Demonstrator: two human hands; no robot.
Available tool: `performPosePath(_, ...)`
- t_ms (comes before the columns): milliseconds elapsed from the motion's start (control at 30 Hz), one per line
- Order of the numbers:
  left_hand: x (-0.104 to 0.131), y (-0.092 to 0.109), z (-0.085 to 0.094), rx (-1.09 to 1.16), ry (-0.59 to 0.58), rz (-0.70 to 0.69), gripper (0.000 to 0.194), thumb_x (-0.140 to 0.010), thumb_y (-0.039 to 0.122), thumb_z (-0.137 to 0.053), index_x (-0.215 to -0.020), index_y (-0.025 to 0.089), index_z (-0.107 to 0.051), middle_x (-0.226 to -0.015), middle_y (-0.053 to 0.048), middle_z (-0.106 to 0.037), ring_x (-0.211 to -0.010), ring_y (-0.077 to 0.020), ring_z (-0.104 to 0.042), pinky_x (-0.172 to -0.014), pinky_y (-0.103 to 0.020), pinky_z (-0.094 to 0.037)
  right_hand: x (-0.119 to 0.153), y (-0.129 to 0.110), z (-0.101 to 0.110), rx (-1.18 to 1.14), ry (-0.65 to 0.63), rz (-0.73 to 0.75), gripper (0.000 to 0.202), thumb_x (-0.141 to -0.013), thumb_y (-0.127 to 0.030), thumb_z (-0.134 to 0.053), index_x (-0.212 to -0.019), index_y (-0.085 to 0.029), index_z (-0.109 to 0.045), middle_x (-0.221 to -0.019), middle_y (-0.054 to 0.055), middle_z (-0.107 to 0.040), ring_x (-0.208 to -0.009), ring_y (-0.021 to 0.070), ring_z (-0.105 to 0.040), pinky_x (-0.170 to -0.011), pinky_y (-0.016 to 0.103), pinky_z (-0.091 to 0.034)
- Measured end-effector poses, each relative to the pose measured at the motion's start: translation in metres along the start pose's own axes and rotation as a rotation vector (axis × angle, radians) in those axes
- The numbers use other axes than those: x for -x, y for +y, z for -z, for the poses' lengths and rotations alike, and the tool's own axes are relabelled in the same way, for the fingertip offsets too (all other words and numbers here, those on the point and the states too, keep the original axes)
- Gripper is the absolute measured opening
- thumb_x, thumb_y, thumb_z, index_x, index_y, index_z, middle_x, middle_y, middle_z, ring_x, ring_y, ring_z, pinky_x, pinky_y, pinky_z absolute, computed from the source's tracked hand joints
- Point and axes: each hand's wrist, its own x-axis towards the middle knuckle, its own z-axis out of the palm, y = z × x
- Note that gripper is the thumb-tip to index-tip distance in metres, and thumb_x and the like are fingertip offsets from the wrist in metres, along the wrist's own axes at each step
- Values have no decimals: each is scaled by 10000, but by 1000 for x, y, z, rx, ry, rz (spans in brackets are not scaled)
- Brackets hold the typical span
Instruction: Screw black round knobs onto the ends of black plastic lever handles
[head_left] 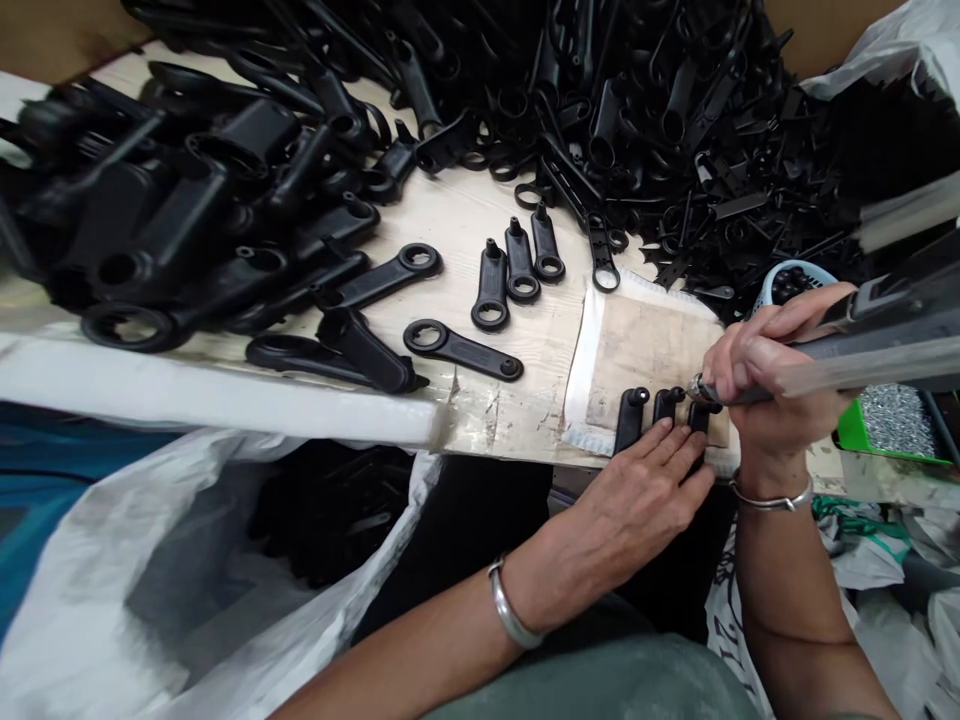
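Observation:
Three short black plastic arms (631, 422) lie side by side on a worn, white-edged pad (581, 395) at the table's front edge, their small knobbed ends pointing away from me. My left hand (626, 505) presses its fingers over the near ends of the middle and right arms, holding them down. In my right hand (780, 385) is a power screwdriver (892, 335), gripped near its front. Its metal tip (696, 387) is close to the knobs of the middle and right arms; I cannot tell whether it touches. The arms' near ends are hidden under my left fingers.
Three ring-ended arms (523, 262) stand in a row beyond the pad. Large heaps of black parts (637, 90) cover the back and left. A blue basket (799, 275) and a green tray of screws (896, 420) sit right. An open white sack (97, 580) hangs front left.

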Motion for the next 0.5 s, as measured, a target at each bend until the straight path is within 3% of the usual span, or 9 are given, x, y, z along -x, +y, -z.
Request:
performPosePath(133, -3, 0, 3, 4, -6, -1, 247, -973, 134, -475, -1191, 121, -590, -1354, -146, -606, -1285, -223, -569, -1167, -381, -356, -1, 2, 2, -43, -3, 46, 171, -730, -272, -741, -785, -274, -579, -452, -118, -417, -309, 93, -357, -333, 268, -331)
performPosePath(300, -6, 0, 8, 17, -49, 16, 191, -961, 118, -500, -1121, 132, -604, -1341, -140, -611, -1287, -218, -563, -1140, -378, -382, 2, -10, 2, -56, 7, 1, 204, -691, -147, -673, -850, -250, -597, -487, -108, -488, -348, 106, -424, -390, 275, -374)
performPosePath(500, -6, 2, 6, 15, -9, 15, 193, -960, 107, -490, -1124, 132, -589, -1317, -134, -619, -1281, -205, -564, -1151, -371, -361, 4, -18, 8, -64, 38, -12, 264, -592, -161, -712, -780, -250, -549, -450, -111, -472, -332, 110, -396, -397, 286, -388)
